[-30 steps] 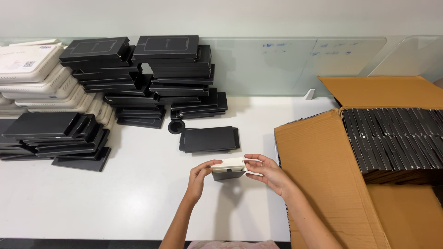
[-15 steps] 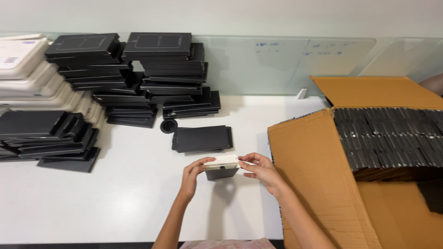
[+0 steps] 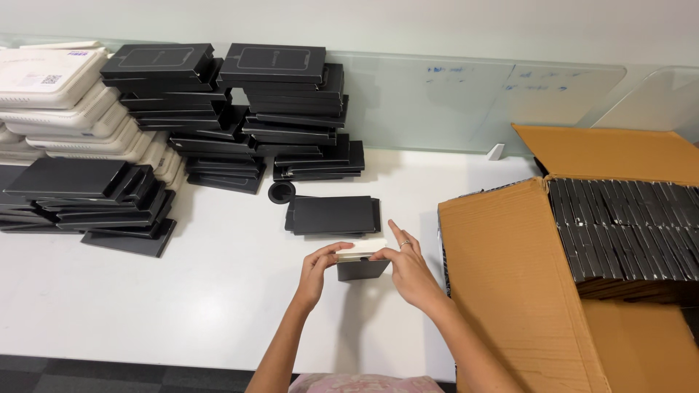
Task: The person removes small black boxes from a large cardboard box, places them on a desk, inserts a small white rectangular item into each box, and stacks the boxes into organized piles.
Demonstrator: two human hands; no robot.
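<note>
Both hands' fingers pinch white tray [image 3: 362,251] into black sleeve [image 3: 362,269]; cardboard box [image 3: 510,276] holds black sleeves upright.

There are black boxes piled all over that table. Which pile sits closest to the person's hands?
The small flat stack of black boxes lying alone mid-table, just beyond the hands. It is low and stands apart; the tall piles sit farther back by the glass panel.

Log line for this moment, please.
left hand: grips small black box with cream insert | right hand: presses insert | beside: open brown cardboard carton
</note>
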